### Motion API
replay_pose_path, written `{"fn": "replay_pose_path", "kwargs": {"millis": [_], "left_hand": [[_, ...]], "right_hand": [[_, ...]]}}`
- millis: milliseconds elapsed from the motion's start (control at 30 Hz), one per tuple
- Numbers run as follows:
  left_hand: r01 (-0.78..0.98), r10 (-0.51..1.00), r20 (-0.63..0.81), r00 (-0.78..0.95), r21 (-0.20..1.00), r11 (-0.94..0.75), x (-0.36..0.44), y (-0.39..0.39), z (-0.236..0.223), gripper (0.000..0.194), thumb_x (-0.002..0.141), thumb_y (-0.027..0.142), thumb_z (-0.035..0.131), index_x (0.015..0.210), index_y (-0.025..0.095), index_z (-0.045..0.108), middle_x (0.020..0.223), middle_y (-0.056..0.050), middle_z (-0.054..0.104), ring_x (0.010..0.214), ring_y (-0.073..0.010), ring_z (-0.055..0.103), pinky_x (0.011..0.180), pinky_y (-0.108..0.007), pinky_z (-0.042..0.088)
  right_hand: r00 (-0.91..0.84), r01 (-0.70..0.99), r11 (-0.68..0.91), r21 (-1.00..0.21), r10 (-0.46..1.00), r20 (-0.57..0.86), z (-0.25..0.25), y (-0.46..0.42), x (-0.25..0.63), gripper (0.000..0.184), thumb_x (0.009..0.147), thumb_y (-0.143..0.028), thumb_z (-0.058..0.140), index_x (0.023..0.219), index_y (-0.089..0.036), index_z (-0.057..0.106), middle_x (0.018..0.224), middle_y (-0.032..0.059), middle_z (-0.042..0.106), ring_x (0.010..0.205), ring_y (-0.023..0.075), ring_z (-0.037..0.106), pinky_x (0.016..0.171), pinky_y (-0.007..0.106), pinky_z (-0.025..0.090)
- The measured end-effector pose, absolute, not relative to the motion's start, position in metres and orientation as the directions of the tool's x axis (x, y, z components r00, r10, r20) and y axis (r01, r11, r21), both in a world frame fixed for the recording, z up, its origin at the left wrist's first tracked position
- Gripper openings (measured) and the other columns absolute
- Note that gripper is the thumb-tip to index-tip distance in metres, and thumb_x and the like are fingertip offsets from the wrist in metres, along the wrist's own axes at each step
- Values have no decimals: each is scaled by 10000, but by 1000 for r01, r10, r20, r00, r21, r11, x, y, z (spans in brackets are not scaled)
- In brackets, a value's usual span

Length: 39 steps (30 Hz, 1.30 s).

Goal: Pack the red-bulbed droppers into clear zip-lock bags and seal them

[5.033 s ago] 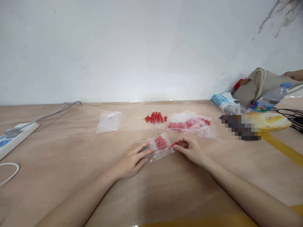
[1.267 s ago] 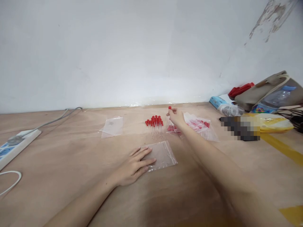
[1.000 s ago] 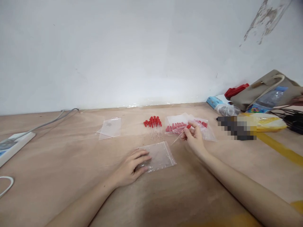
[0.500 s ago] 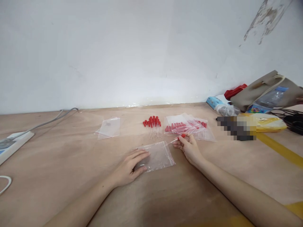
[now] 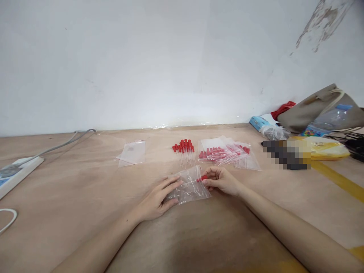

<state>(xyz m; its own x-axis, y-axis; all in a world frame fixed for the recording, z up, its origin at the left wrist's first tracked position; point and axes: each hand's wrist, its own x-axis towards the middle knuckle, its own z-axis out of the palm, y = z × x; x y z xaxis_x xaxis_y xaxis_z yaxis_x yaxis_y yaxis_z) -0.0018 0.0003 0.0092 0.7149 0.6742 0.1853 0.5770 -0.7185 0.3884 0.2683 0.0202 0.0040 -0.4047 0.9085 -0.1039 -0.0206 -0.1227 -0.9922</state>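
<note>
My left hand lies with fingers spread on a clear zip bag, pressing its left end to the table. With its fingers closed round the red rubber bulb, my right hand holds a glass dropper at the bag's right end. The dropper's thin tube points left and shows through the plastic. Just beyond the bag lies a bunch of red-bulbed droppers. To the right of the bunch is an overlapping pile of zip bags with droppers in them.
Flat clear bags lie at the left. A white power strip with a grey cable is at the far left. On the right are a blue pack, a yellow packet, a grey-brown bag and a plastic bottle.
My right hand has moved left and nearer to me, and the dropper's tube has slid into the bag. The bag's upper film has lifted and creased. My left hand stays in place.
</note>
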Motion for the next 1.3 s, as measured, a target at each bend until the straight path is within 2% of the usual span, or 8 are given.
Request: {"fn": "replay_pose_path", "kwargs": {"millis": [200, 400, 633, 800, 933, 1033, 1133, 1300], "left_hand": [[580, 666, 176, 725, 366, -728, -1, 1, 10, 479, 883, 317, 435, 1341, 279, 299, 1396, -29, 319, 1252, -208, 333, 1043, -399, 284], [592, 675, 203, 709, 349, -727, -1, 2, 9, 426, 902, 311, 402, 1321, 269, 341, 1373, -28, 360, 1243, -193, 349, 1061, -416, 250], [595, 662, 230, 714, 299, -746, -4, 6, 4, 366, 894, 304, 423, 1256, 260, 455, 1311, -46, 442, 1227, -227, 370, 1029, -448, 301], [578, 633, 292, 717, 258, -774, -3, 4, 4, 382, 871, 348, 464, 1239, 248, 476, 1310, -58, 437, 1226, -245, 358, 1024, -472, 289], [504, 595, 325, 735, 326, -800, -1, 1, 4, 349, 865, 321, 478, 1198, 224, 514, 1191, -73, 539, 1118, -213, 476, 952, -395, 397], [495, 608, 312, 731, 370, -786, -1, 1, 2, 351, 870, 300, 471, 1212, 226, 500, 1161, -62, 567, 1097, -203, 500, 934, -375, 423], [521, 625, 281, 729, 365, -772, -2, 3, 0, 368, 877, 302, 457, 1240, 245, 472, 1203, -51, 546, 1125, -205, 484, 965, -401, 395], [541, 622, 208, 755, 338, -770, -3, 4, 4, 365, 907, 286, 399, 1269, 257, 433, 1259, -34, 504, 1173, -176, 445, 1055, -435, 261]], "right_hand": [[-397, -38, -41, -998, 917, -23, 3, 15, 258, 251, 634, -316, 689, 771, -183, 527, 663, -46, 603, 564, 64, 534, 540, 190, 425], [-314, 53, -71, -996, 946, -84, -1, 21, 260, 317, 549, -349, 734, 758, -145, 613, 738, 25, 670, 650, 125, 604, 637, 265, 470], [-470, 141, -6, -990, 880, -72, 1, 21, 275, 398, 611, -336, 700, 958, -152, 629, 787, 26, 672, 667, 118, 592, 650, 266, 462], [-334, 71, -24, -997, 941, -46, -1, 20, 272, 371, 529, -294, 762, 790, -167, 531, 685, -19, 621, 615, 98, 567, 587, 233, 443], [-244, 84, -29, -996, 969, -49, -3, 19, 266, 364, 517, -322, 766, 706, -164, 499, 648, -16, 605, 568, 95, 553, 557, 239, 440], [-262, 102, -6, -995, 965, -33, -4, 18, 266, 342, 526, -342, 756, 708, -156, 534, 640, -7, 612, 560, 103, 555, 547, 242, 440], [-348, 127, 9, -992, 937, -36, -2, 16, 267, 285, 570, -355, 722, 713, -143, 597, 670, 15, 630, 600, 120, 573, 578, 256, 451], [-420, 231, 169, -958, 906, 58, 3, 18, 269, 193, 673, -338, 614, 697, -152, 659, 820, 37, 633, 740, 135, 583, 658, 249, 446]]}}
